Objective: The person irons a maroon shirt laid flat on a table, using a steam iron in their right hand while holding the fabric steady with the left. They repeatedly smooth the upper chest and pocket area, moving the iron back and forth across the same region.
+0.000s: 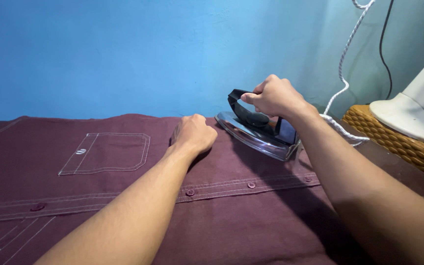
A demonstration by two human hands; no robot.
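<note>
The right hand point(273, 95) was wrapped around the black handle of a clothes iron point(258, 130), fingers curled tight over the grip and knuckles raised. The iron was an old-style one with a polished, mirror-bright metal body that tapered to a point at its far-left end; it was tilted, its pointed end raised a little, resting on the cloth near the far edge. A twisted white cord point(342, 73) ran from behind the wrist up the wall, with a thin black cable point(383, 49) hanging beside it.

Just to the left of the iron, the left hand point(194, 133) was balled into a loose fist and pressed down on a maroon shirt point(231, 216), the fingers tucked under so nothing could be seen held in it. The shirt lay spread flat, its fabric matte and finely woven, edged with pale contrast stitching. A button placket point(251, 185) crossed it from side to side, carrying small round buttons of matching colour, and a square chest pocket point(106, 153) with clipped lower corners sat further left.

At the right, a woven wicker basket point(393, 140) of golden brown stood on the dark tabletop point(403, 176), with the smooth white base of a fan point(418, 115) resting on it. Behind everything rose a plain blue wall point(123, 54).
</note>
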